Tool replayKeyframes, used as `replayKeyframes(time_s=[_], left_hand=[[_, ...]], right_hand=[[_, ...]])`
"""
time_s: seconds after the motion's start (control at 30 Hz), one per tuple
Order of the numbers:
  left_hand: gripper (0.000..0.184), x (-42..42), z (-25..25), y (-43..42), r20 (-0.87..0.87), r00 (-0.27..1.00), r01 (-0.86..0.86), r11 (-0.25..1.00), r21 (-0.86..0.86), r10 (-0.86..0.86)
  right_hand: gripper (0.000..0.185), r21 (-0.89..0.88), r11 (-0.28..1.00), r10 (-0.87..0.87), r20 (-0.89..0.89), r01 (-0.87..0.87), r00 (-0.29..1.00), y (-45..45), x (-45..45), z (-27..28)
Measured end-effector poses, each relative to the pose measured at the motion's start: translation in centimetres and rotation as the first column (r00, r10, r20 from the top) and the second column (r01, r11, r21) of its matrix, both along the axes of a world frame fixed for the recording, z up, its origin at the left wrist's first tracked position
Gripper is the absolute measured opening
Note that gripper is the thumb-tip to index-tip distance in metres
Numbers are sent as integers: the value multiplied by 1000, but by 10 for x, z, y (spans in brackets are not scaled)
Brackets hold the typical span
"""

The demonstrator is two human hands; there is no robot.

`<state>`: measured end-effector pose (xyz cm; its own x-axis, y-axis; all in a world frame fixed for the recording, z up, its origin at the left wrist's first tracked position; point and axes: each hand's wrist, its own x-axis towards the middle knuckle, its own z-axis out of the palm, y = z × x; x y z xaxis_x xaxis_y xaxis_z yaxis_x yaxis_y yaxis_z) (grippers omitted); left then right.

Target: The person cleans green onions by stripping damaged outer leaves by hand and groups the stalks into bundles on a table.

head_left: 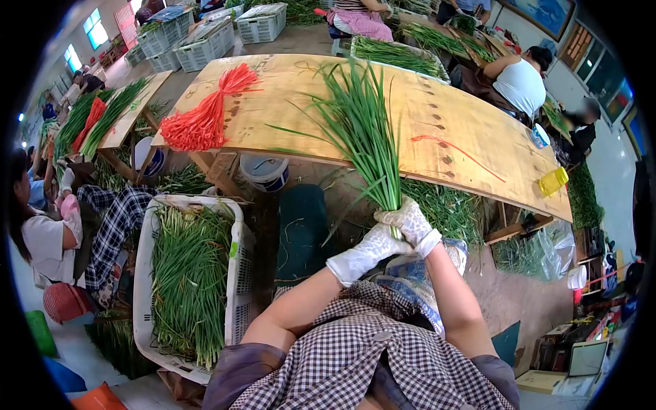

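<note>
A bunch of long green chives (369,147) leans over the near edge of the wooden table (273,89), leaf tips spread across the boards. My right hand (412,222), in a pale patterned glove, is closed round the lower stems. Just below and to the left, my left hand (372,249), gloved alike, is closed at the stem ends and touches the right; its fingertips are partly hidden. To the left on the table lies a tied bundle of red plastic strips (205,113). One loose red strip (465,156) lies to the right of the chives.
A white plastic crate (236,273) full of chives stands at my left. Beneath the table are a white bucket (264,174) and loose greens (437,205). A yellow cup (553,181) lies near the table's right end. Other people work at tables around me.
</note>
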<state>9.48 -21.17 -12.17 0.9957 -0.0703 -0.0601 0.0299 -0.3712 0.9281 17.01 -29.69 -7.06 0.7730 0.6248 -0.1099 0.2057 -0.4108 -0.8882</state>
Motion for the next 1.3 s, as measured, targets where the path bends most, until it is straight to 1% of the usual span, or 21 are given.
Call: replayKeyframes(time_s=[0.03, 0.07, 0.1, 0.17, 0.23, 0.27, 0.3, 0.37, 0.4, 0.47, 0.5, 0.57, 0.63, 0.77, 0.83, 0.9, 1.03, 1.1, 1.13, 1.23, 1.3], left_hand=[[71, -24, 26, 13, -88, 983, 111, 906, -409, -160], [79, -27, 8, 18, -43, 974, 170, 848, -503, -221], [74, -40, 16, 31, -104, 980, 135, 951, -279, -170], [66, -62, 10, 60, -114, 989, 49, 937, -345, -94], [57, -74, -28, 98, -8, 999, -46, 950, -309, 45], [52, -81, -35, 112, -49, 981, -195, 916, -351, 189], [46, -89, -41, 123, -96, 942, -334, 862, -382, 323], [41, -106, -18, 140, -229, 904, -424, 683, -595, 362], [38, -103, -31, 147, -174, 860, -490, 684, -540, 479], [33, -108, -28, 158, -53, 803, -518, 651, -554, 594], [31, -106, -26, 162, -58, 774, -530, 595, -605, 630], [28, -96, -12, 172, -2, 749, -520, 585, -622, 663], [27, -109, 13, 165, 120, 642, -588, 587, -557, 758], [23, -121, 65, 140, 300, 465, -655, 552, -517, 833], [23, -127, 80, 122, 458, 391, -565, 601, -565, 798], [23, -134, 90, 106, 645, 259, -593, 646, -481, 719], [23, -142, 109, 83, 825, 245, -595, 751, -287, 509], [20, -138, 98, 76, 798, 408, -648, 757, -89, 444], [20, -134, 92, 71, 612, 621, -537, 835, -122, 489], [29, -126, 90, 58, 516, 750, -588, 775, 232, 414], [31, -119, 91, 54, 406, 840, -502, 802, 325, 361]], right_hand=[[71, -33, 999, -13, 78, 16, 997, -3, 1, 0], [67, -78, 987, -117, 247, 140, 962, -5, -10, 15], [70, -192, 946, -195, 301, 259, 934, -8, -19, 37], [81, -36, 913, -334, 507, 407, 794, -19, -43, 76], [85, -246, 938, -36, 632, 244, 774, -48, -42, 54], [87, -764, 625, 354, 458, 157, 815, -55, -42, 59], [78, -845, 516, 547, 452, 142, 704, -92, -10, 5], [69, -951, 297, 568, 245, 82, 786, -106, -2, 23], [69, -953, 289, 580, 248, 89, 776, -100, -9, 43], [63, -887, 461, 590, 325, 22, 739, -97, -46, 68], [64, -935, 351, 580, 260, 52, 772, -97, -38, 64], [59, -917, 399, 561, 264, 23, 784, -111, -34, 80], [53, -631, 754, 305, 89, -183, 948, -116, -39, 113], [45, -387, 887, 192, -187, -253, 963, -135, -44, 138], [43, -404, 885, 148, -227, -232, 963, -135, -54, 146], [41, -275, 931, 168, -265, -241, 950, -143, -54, 140], [43, -322, 915, 190, -183, -242, 965, -149, -59, 137], [46, -309, 921, 192, -165, -235, 967, -150, -63, 133], [48, -297, 927, 191, -149, -228, 970, -151, -65, 131], [53, -260, 937, 201, -144, -233, 969, -157, -66, 124], [55, -274, 935, 197, -122, -224, 973, -160, -67, 122]])
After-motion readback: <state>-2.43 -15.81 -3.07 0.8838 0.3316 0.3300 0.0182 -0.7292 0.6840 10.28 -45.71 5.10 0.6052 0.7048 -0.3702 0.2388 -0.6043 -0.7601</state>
